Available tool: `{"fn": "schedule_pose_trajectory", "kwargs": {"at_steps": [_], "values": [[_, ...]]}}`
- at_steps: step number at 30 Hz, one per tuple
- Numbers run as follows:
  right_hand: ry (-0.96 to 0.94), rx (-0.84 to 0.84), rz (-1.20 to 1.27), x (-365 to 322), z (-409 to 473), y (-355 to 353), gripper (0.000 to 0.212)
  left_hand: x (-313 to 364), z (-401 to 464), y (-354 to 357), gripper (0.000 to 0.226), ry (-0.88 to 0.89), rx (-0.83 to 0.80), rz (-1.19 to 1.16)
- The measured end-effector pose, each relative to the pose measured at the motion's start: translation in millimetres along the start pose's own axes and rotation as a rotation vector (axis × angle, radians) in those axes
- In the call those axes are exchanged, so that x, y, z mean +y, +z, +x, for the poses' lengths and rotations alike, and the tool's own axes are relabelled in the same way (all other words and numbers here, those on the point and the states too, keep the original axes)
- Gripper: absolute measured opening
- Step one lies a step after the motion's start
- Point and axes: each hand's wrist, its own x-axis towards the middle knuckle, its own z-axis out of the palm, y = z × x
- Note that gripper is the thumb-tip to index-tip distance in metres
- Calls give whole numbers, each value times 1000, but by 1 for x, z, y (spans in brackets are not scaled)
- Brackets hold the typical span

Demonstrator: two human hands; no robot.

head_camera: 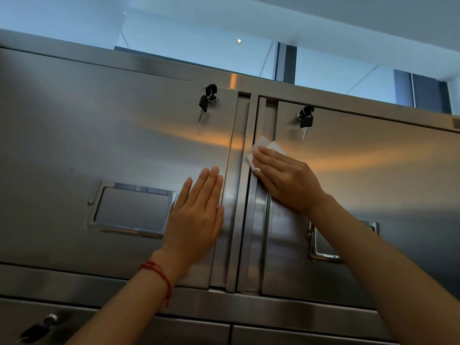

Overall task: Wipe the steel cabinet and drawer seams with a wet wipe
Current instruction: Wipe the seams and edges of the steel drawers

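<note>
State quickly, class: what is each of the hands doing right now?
Left hand: open, flat on the left cabinet door.
Right hand: open, pressing the wet wipe beside the seam.

Silver steel cabinet, white wipe, red bracelet.

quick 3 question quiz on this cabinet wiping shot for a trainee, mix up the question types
1. True or false: the right hand presses the wet wipe flat near the vertical seam between the two doors.
2. Multiple choice: the left hand is (a) gripping a key, (b) resting flat on the left door, (c) pulling a recessed handle.
3. Fill in: a bunch of keys hangs from the lock at the ___ of each door.

Key: 1 true; 2 b; 3 top
</note>
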Motion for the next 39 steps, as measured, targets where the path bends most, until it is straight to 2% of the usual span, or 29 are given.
{"fn": "schedule_pose_trajectory", "kwargs": {"at_steps": [10,29,39], "values": [[25,-5,22,-5,-3,0,21,0,0,-1,51,2,-10,-6],[14,-1,-62,28,32,1,19,1,0,-2,51,-8,-24,-4],[21,8,-49,14,17,5,22,0,0,-3,51,-6,-33,8]]}}
